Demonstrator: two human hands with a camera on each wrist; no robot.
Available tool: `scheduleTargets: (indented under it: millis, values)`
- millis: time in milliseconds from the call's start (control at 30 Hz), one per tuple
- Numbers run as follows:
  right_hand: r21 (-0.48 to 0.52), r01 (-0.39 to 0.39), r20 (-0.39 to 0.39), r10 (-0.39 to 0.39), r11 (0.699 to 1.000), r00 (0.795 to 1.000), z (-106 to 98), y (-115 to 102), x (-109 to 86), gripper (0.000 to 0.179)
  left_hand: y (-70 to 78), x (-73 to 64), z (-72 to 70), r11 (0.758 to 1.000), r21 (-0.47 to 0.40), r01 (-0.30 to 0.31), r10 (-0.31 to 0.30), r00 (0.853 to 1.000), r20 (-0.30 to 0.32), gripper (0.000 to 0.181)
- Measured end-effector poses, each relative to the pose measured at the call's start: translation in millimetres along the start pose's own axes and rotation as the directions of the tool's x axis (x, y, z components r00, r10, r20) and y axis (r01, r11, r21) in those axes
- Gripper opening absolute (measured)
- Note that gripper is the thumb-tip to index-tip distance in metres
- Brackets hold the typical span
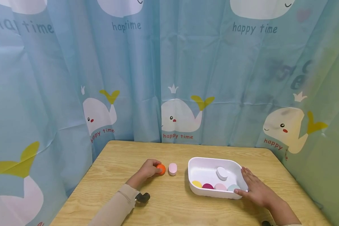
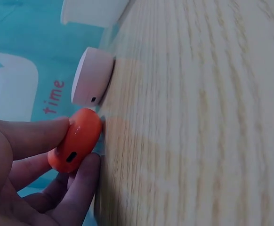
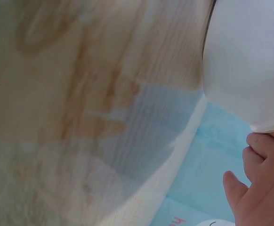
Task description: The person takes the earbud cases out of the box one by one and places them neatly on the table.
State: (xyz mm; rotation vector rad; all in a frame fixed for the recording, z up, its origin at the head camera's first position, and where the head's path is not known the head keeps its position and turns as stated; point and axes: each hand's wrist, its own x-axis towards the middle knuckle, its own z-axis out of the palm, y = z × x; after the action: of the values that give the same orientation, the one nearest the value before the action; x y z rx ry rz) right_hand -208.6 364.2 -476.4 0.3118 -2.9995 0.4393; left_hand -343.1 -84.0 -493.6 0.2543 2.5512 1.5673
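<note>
My left hand (image 1: 149,169) pinches an orange earbud case (image 1: 161,169) between thumb and fingers. The left wrist view shows a dark port slot on the orange case (image 2: 76,141), held low at the tabletop. Just to its right stands a pale pink oval case (image 1: 172,169), with a similar slot low on its side. Against the right end of a white bin (image 1: 209,158) rests my right hand (image 1: 257,190), fingers fairly straight along the rim and thumb at the front corner. Inside the bin, a white case (image 1: 222,173) lies toward the back right.
Along the bin's front wall sit a yellow case (image 1: 197,184), a dark magenta one (image 1: 207,186), a pink one (image 1: 220,186) and a pale blue-grey one (image 1: 233,187), partly hidden by the rim. The wooden table (image 1: 169,207) ends at a blue whale-print curtain (image 1: 147,119).
</note>
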Motion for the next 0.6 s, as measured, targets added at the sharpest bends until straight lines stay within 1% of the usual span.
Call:
scheduleTargets:
  millis: [100, 333, 600]
  values:
    - [0.001, 0.001, 0.003, -0.001, 1.000, 1.000, 0.3, -0.1, -0.1, 0.100, 1.9, -0.7, -0.2, 1.000, 0.014, 0.010, -0.010, 1.000, 0.008, 0.035]
    - [0.015, 0.012, 0.000, -0.012, 1.000, 1.000, -0.3, 0.2, 0.0, 0.100, 1.3, 2.3, -0.1, 0.997, 0.072, -0.003, 0.001, 1.000, 0.027, 0.031]
    - [0.011, -0.001, 0.009, 0.001, 1.000, 1.000, -0.6, -0.1, 0.4, 0.101, -1.3, 5.4, -0.5, 0.993, 0.121, 0.005, -0.006, 1.000, 0.004, 0.030]
